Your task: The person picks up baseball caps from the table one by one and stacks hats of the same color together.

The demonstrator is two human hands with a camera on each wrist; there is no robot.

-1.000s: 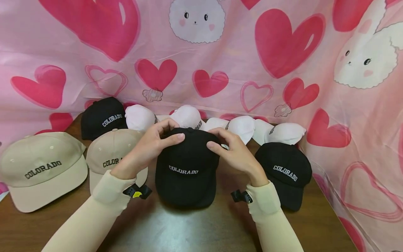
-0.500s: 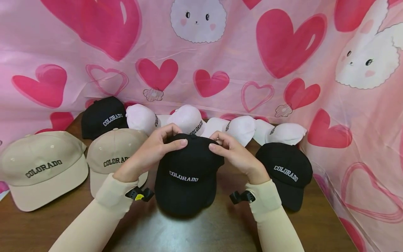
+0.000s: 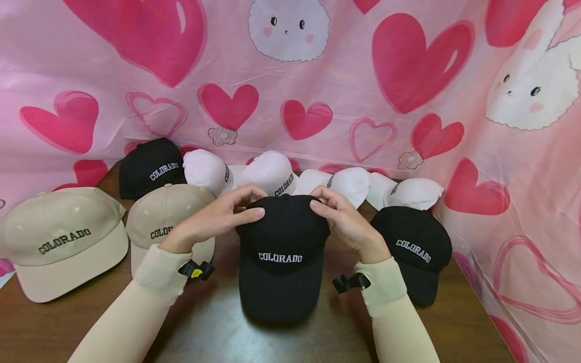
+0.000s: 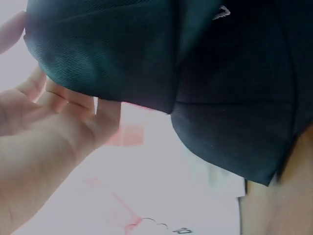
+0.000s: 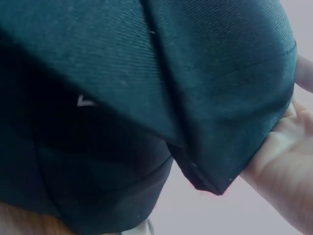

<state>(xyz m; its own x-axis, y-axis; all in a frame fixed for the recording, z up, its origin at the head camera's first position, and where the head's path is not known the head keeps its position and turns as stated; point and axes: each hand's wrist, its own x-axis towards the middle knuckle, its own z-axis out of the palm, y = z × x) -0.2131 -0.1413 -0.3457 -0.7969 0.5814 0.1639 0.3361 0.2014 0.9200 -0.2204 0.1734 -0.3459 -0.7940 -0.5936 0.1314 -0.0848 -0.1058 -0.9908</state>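
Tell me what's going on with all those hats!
A person's left hand and right hand hold a black cap by the top, one on each side. The word COLORADO on its front faces the person. More caps sit around: two beige caps and a second black cap to the left, a third black cap to the right, and four white caps along the back.

The head view looks forward and down; both wrist views share the held black cap [image 3: 282, 242] close up.
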